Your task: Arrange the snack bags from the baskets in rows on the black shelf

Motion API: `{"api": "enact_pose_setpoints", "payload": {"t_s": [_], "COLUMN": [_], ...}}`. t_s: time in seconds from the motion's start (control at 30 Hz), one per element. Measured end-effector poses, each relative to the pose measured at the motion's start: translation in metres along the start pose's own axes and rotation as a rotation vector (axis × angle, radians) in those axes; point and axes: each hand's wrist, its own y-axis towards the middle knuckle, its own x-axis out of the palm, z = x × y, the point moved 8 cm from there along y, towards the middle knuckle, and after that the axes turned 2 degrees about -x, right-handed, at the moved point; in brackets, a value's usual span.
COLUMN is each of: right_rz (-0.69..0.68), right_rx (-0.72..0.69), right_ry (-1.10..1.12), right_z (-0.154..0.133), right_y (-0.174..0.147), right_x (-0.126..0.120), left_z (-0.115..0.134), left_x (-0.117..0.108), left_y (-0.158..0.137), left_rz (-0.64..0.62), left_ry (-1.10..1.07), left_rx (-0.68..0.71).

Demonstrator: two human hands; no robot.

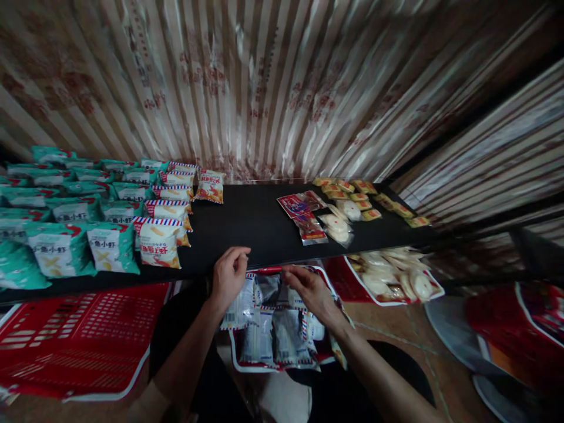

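Note:
My left hand (230,275) is at the front edge of the black shelf (238,226), its fingers curled together and nothing visible in them. Below and to the right of it, my right hand (312,292) reaches over a red basket with a white rim (258,369). Its thumb and fingertips come together at the far rim, by a short red bar (268,270); whether they grip it is unclear. Inside the basket lie several silvery snack bags (288,335) with striped edges, backs up. White-and-orange snack bags (158,244) stand in a row left of my left hand.
Teal snack bags (66,249) fill the shelf's left end. Red flat packets (304,214), white round packs (337,226) and small yellow packets (352,191) lie on the right. Underneath are a red basket (83,341) and another basket of pale packs (392,273). A striped curtain (247,88) hangs behind.

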Motion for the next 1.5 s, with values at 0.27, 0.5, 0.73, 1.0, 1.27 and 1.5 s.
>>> {"api": "enact_pose_setpoints", "payload": {"t_s": [0.27,0.5,0.73,1.0,1.27,1.5], "right_rz": [-0.132,-0.104,-0.069,-0.019,0.140,0.171], "right_rx": [0.002,0.020,0.036,0.078,0.035,0.089], "right_ry": [-0.030,-0.025,0.128,0.270,0.499,0.392], "right_z": [0.054,0.060,0.051,0.030,-0.007,0.002], "right_y": [-0.065,-0.066,-0.089,-0.105,-0.107,-0.104], "right_x": [0.072,0.107,0.076,0.050,0.035,0.031], "left_z": [-0.042,-0.061,-0.039,-0.011,-0.023,-0.012], "left_x": [0.024,0.030,0.021,0.015,0.023,0.029], "left_y": [-0.120,-0.147,-0.161,-0.160,-0.154,-0.144], "left_rz": [-0.268,-0.313,-0.174,-0.170,-0.101,-0.010], "left_ry": [0.483,0.378,0.145,-0.013,-0.785,-1.118], "left_rx": [-0.334,-0.521,-0.392,-0.285,-0.731,-0.886]}}
